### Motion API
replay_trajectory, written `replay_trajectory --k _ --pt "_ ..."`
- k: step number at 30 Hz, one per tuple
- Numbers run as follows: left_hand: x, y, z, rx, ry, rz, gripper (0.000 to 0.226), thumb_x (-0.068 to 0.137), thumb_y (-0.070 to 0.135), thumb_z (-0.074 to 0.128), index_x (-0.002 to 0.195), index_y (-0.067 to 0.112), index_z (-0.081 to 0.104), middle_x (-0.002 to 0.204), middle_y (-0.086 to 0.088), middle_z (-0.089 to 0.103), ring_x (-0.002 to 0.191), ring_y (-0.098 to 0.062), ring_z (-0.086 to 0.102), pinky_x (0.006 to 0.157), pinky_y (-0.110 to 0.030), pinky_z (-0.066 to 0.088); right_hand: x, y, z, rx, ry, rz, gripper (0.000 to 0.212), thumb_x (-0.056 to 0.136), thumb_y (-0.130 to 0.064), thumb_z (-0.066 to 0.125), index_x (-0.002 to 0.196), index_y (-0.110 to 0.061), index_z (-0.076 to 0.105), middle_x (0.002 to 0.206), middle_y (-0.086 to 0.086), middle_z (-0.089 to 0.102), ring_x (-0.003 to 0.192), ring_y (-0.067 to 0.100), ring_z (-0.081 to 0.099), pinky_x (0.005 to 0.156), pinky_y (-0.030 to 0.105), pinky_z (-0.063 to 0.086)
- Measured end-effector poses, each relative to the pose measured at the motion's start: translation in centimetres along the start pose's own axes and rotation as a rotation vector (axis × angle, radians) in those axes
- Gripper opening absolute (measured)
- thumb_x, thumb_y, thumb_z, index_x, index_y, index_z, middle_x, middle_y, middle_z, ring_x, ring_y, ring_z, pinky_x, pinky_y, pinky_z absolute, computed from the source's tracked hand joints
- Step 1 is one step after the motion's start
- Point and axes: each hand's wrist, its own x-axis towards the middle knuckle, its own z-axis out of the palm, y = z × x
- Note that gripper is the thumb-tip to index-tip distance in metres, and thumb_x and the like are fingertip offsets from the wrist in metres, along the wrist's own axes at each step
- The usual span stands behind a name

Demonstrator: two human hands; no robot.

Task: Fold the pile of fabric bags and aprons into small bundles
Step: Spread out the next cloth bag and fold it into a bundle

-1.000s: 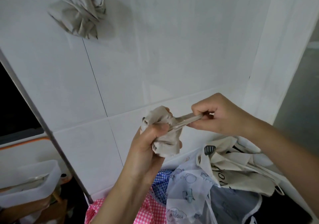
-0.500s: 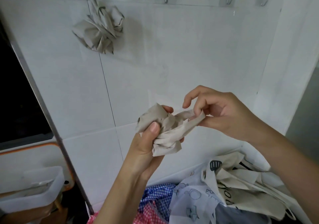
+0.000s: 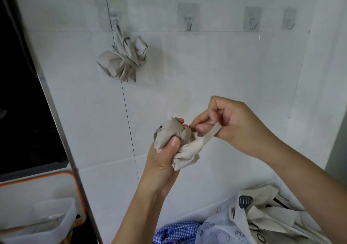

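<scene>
My left hand (image 3: 163, 161) grips a small beige fabric bundle (image 3: 175, 142) in front of the white tiled wall, thumb pressed on its front. My right hand (image 3: 228, 123) pinches the bundle's flat strap (image 3: 211, 134) just to the right of it, fingers curled round the strap. A finished beige bundle (image 3: 124, 59) hangs from the leftmost wall hook (image 3: 115, 19). The pile of unfolded fabric (image 3: 244, 223) lies at the bottom right: a beige printed bag, a pale printed apron and a blue checked piece (image 3: 176, 233).
Three bare hooks (image 3: 188, 25) sit in a row on the wall to the right of the hung bundle. A metal frame edge (image 3: 62, 136) slants down the left, with a dark opening beside it. A white plastic tub (image 3: 39, 223) stands at the bottom left.
The view has tilted upward, bringing the hooks into sight. My right hand has shifted from pulling the strap taut to the right to working it in close against the bundle.
</scene>
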Motion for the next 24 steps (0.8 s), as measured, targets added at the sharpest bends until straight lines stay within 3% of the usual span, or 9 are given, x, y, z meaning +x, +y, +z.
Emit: replay_trajectory --k 5,9,14,17,21,24 --pt "3.4 1.3 0.0 0.239 0.109 0.118 0.075 0.063 0.059 0.078 0.1 -0.003 0.056 0.082 0.009 0.065 0.077 -0.008 0.062 0.069 -0.018 0.047 3.6 -1.3 -0.7 -0.167 -0.004 0.092 0.017 0.089 -0.003 0.063 0.08 -0.014 0.053 0.082 0.005 0.074 0.075 0.01 0.069 0.076 0.026 0.051" --pt "4.9 2.2 0.1 0.301 0.082 0.222 0.056 0.069 0.039 0.071 0.1 -0.004 0.053 0.077 0.012 0.064 0.072 -0.004 0.059 0.063 -0.015 0.046 5.9 -2.9 -2.0 -0.175 -0.073 0.156 0.022 0.086 0.009 0.06 0.082 -0.012 0.056 0.072 0.002 0.072 0.062 0.006 0.065 0.062 0.014 0.046" --pt "6.1 3.1 0.0 0.277 0.138 0.277 0.037 0.076 0.036 0.062 0.095 0.006 0.053 0.077 0.014 0.059 0.074 -0.005 0.056 0.066 -0.017 0.044 8.0 -4.4 -3.3 -0.166 -0.108 0.152 0.025 0.086 0.018 0.054 0.079 -0.006 0.057 0.063 -0.001 0.069 0.062 0.006 0.067 0.064 0.019 0.055" --pt "6.7 3.5 0.4 0.272 0.198 0.286 0.034 0.08 0.032 0.068 0.093 0.004 0.052 0.076 0.007 0.055 0.069 -0.01 0.051 0.059 -0.02 0.041 8.9 -5.3 -3.5 -0.216 -0.107 0.089 0.013 0.085 0.005 0.064 0.085 -0.007 0.061 0.068 -0.002 0.068 0.064 0.006 0.064 0.06 0.017 0.05" --pt "7.5 3.5 0.6 0.208 0.27 0.247 0.03 0.084 0.028 0.066 0.088 0.003 0.05 0.075 -0.007 0.05 0.065 -0.016 0.045 0.055 -0.021 0.039 10.1 -5.9 -3.3 -0.256 0.115 -0.007 0.01 0.08 -0.002 0.073 0.084 -0.007 0.065 0.064 -0.003 0.067 0.054 0.007 0.06 0.054 0.016 0.047" --pt "8.3 3.7 1.0 0.193 0.347 0.223 0.028 0.088 0.026 0.067 0.089 0.007 0.046 0.076 -0.008 0.05 0.065 -0.016 0.047 0.055 -0.023 0.041 10.7 -5.6 -2.6 -0.299 0.296 0.012 0.029 0.072 -0.03 0.081 0.07 -0.009 0.062 0.053 -0.003 0.055 0.044 0.01 0.049 0.046 0.017 0.04"
